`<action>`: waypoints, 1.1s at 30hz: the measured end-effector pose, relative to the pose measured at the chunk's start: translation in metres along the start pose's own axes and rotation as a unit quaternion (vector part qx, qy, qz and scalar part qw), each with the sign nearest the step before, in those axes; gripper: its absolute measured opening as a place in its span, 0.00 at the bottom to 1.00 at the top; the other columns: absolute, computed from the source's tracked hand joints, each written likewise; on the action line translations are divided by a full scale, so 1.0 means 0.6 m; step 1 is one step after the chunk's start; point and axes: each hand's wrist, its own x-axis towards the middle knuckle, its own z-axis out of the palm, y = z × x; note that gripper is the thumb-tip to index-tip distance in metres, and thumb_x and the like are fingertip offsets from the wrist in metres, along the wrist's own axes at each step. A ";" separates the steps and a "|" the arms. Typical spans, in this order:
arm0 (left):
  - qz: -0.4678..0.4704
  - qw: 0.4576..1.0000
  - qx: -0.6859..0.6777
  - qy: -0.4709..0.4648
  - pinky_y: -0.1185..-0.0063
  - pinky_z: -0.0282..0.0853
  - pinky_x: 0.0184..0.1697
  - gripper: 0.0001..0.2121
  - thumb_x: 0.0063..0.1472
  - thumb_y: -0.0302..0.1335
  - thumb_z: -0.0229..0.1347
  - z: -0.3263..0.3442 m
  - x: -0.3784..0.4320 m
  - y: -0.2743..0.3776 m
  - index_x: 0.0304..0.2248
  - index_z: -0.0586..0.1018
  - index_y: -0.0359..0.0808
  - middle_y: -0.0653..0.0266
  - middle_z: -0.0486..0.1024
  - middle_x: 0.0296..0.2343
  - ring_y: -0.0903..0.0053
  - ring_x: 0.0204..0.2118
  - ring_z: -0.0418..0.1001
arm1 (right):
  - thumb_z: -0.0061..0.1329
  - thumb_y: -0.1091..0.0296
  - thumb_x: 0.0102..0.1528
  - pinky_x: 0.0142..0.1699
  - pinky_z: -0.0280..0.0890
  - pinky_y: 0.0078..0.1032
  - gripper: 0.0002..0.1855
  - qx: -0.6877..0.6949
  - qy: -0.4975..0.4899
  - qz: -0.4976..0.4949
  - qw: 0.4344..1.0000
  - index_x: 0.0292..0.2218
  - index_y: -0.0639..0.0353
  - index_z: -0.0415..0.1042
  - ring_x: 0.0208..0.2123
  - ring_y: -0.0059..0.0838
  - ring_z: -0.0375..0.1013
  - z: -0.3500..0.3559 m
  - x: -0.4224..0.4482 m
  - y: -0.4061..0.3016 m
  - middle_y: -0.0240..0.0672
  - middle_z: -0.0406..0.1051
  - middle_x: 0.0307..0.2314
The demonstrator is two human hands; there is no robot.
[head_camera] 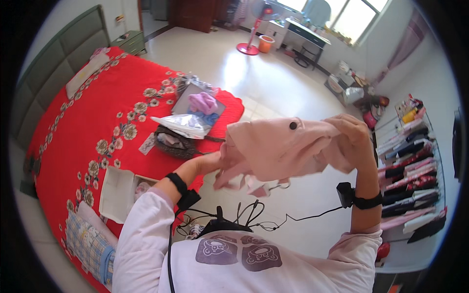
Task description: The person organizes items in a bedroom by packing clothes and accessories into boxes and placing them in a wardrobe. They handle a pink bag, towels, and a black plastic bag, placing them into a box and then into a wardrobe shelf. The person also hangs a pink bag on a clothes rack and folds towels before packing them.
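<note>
A pink cloth item (278, 146) with a round black spot near its top edge is stretched between my hands in front of my chest. My right hand (346, 130) grips its right end, the fingers bent over the fabric. At its left end my left hand (216, 161) is mostly hidden by the cloth, so its fingers do not show. Loose pink folds hang below, and a thin hook-like piece (284, 186) shows beneath them. Black straps with small devices sit around both forearms.
To the left is a bed with a red floral cover (99, 99), holding a dark knitted bag (174, 144), a white plastic package (183, 124), a pink cloth (202, 102) and an open white box (116, 194). A clothes rack (412, 164) stands right; black cables (256, 216) hang before me.
</note>
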 end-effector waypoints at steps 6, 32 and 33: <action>0.213 0.460 0.851 0.139 0.76 0.70 0.39 0.20 0.56 0.40 0.54 -0.039 0.154 -0.100 0.44 0.70 0.35 0.61 0.75 0.33 0.71 0.35 0.74 | 0.40 0.76 0.56 0.33 0.63 0.13 0.09 0.106 0.209 0.212 0.949 0.37 0.65 0.72 0.29 0.12 0.67 -0.085 -0.185 0.075 0.28 0.71 0.27; 0.025 0.509 0.859 0.054 0.70 0.65 0.48 0.29 0.59 0.45 0.50 -0.081 0.469 -0.039 0.55 0.58 0.43 0.62 0.68 0.46 0.71 0.46 0.69 | 0.45 0.74 0.54 0.31 0.63 0.15 0.08 0.081 0.462 0.322 0.822 0.36 0.64 0.73 0.24 0.17 0.68 -0.151 -0.303 0.079 0.26 0.72 0.23; -0.017 0.416 0.904 0.101 0.73 0.71 0.38 0.28 0.57 0.36 0.55 -0.070 0.468 -0.034 0.54 0.59 0.40 0.62 0.73 0.41 0.74 0.37 0.73 | 0.45 0.75 0.54 0.30 0.63 0.15 0.08 0.045 0.432 0.329 0.838 0.37 0.64 0.73 0.24 0.16 0.68 -0.160 -0.305 0.065 0.27 0.72 0.23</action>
